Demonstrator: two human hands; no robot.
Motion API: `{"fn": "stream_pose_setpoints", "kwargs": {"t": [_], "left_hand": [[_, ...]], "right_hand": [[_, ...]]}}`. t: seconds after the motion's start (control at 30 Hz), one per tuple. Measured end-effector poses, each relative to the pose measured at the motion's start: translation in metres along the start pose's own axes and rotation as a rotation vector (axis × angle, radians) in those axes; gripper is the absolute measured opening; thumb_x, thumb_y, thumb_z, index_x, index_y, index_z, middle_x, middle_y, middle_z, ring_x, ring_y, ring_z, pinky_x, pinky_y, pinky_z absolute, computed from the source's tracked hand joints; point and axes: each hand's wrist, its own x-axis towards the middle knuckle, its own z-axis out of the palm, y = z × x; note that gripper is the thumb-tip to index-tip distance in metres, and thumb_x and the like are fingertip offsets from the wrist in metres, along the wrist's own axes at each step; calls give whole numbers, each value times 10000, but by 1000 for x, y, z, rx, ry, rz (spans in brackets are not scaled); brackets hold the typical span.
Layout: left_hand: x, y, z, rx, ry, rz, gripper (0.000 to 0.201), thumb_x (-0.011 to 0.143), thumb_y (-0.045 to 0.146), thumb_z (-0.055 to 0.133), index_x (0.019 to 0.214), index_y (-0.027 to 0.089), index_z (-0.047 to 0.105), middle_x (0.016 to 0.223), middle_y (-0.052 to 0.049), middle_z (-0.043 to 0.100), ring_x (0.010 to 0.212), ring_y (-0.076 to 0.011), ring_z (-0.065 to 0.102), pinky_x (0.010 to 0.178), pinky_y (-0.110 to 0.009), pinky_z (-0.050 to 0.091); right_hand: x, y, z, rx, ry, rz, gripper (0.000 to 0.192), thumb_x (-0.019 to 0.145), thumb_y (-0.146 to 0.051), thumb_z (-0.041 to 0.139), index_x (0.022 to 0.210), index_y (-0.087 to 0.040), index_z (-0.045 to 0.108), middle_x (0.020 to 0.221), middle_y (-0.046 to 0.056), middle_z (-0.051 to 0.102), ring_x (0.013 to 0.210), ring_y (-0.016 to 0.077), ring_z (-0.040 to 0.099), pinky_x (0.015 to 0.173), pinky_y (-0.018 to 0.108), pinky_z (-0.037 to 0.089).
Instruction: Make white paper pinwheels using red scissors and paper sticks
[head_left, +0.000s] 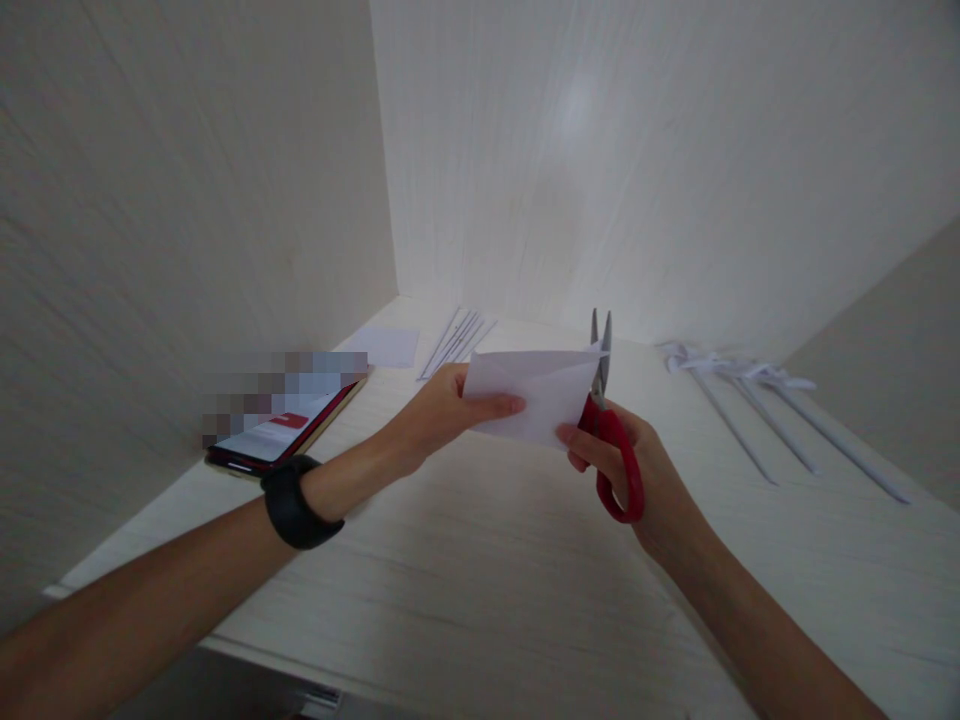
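Observation:
A white sheet of paper point(536, 385) is held up above the tabletop, pinched at its left end by my left hand point(442, 410), thumb in front. My right hand point(626, 450) grips red-handled scissors point(621, 465), fingers through the loops. Their metal blades point away from me and stand slightly apart, at the paper's upper right corner. Whether the blades have cut into the paper I cannot tell. My right fingertips are close to the paper's lower right edge. A black band circles my left wrist.
Several thin paper strips point(459, 340) lie at the back beside a flat paper piece point(384, 347). A phone point(281, 425) leans at the left wall. On the right rest several rolled paper sticks with ruffled ends point(735, 420). Pale panels enclose the left and back.

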Motion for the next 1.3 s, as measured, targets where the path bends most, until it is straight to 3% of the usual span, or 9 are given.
{"fn": "stream_pose_setpoints", "kwargs": {"t": [0.17,0.3,0.5,0.63,0.9,1.3], "left_hand": [[3,7,-4,65,86,53,293,663,397,779,783,141,702,731,-45,687,616,-139,578,538,-236,452],[3,16,-8,76,187,150,283,688,393,752,759,130,676,734,-44,661,637,-134,555,555,-238,436],[3,18,-9,71,326,213,280,713,392,727,769,131,642,708,-28,614,594,-110,514,505,-215,401],[4,17,-8,84,393,207,300,696,412,742,765,150,612,676,6,571,551,-83,480,467,-187,374],[2,14,-7,164,283,227,281,759,371,681,641,168,526,514,29,503,453,-81,443,408,-197,324],[3,13,-8,195,265,211,263,758,337,679,622,173,523,477,36,518,408,-82,452,389,-203,330]], "right_hand": [[-1,7,-4,211,-111,-41,383,822,-561,568,711,-195,535,627,2,533,553,119,454,523,267,358],[-2,12,-9,302,-206,-18,467,874,-640,447,835,-192,569,732,30,582,592,132,506,552,277,415],[-5,12,-10,181,-356,10,546,848,-716,416,861,-188,556,800,33,574,629,129,500,619,287,441],[-12,5,-5,37,-440,17,562,827,-747,411,802,-194,514,734,12,522,647,138,497,648,296,431],[-11,7,-3,-38,-488,-38,575,844,-764,321,710,-212,410,650,-20,421,597,130,440,596,279,388],[-11,4,-2,-59,-486,-15,582,833,-776,322,708,-213,400,650,-21,431,582,126,432,580,277,370]]}}
